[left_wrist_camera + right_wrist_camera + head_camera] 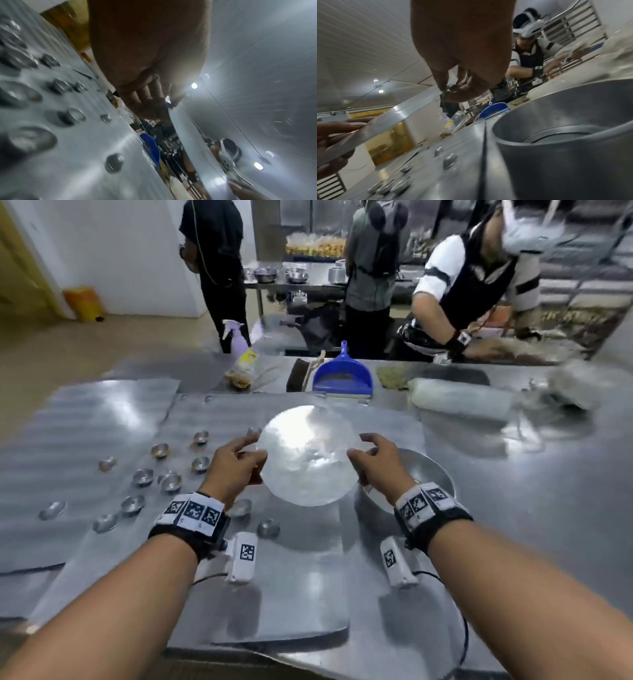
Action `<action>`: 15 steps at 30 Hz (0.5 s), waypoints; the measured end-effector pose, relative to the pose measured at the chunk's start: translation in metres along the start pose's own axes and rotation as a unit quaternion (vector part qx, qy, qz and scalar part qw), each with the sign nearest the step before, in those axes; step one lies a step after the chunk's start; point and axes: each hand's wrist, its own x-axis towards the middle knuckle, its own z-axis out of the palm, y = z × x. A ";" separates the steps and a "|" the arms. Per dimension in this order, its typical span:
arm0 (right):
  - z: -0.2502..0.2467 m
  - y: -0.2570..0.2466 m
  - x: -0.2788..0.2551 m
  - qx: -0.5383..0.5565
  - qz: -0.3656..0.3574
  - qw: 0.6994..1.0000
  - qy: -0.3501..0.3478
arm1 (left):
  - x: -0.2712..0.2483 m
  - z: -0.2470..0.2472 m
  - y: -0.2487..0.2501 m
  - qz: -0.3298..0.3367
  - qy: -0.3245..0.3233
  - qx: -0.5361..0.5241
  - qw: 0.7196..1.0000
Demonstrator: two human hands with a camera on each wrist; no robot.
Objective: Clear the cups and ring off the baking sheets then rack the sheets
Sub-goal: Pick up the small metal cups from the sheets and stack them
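Gripping is seen on both sides of a round metal disc (308, 455), which is held tilted above the nearer baking sheet (291, 577). The left hand (233, 463) is closed on the disc's left rim, thumb on the upper face and the other fingers curled beneath. The right hand (376, 463) is closed on the right rim in the same manner, thumb on top and fingers (464, 82) tucked under the edge. In the right wrist view the disc (388, 121) is seen edge-on as a thin bright band running from the right thumb down to the left fingertips (342, 125).

A deep round metal pan (431, 470) stands just right of the disc, under the right wrist; a metal ring (565, 129) is seen inside it in the right wrist view.

Small metal cups (144, 477) are scattered left of the disc, across the nearer sheet and a second baking sheet (78, 419) further left. A few more cups (269, 527) lie below the disc, near the left wrist.

Beyond the disc, a blue dustpan (342, 374) and a spray bottle (236, 337) are noted on the steel table (548, 508). Three other people stand further back.
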 end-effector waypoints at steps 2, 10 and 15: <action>-0.043 0.017 0.000 -0.012 0.010 1.000 0.016 | -0.006 0.050 0.002 0.005 -0.015 -0.001 1.000; -0.159 0.068 0.001 -0.047 0.030 0.997 0.051 | -0.014 0.178 -0.010 0.004 -0.023 0.010 1.000; -0.174 0.089 0.012 -0.078 0.059 0.994 0.039 | -0.006 0.200 -0.015 -0.006 -0.012 0.029 0.999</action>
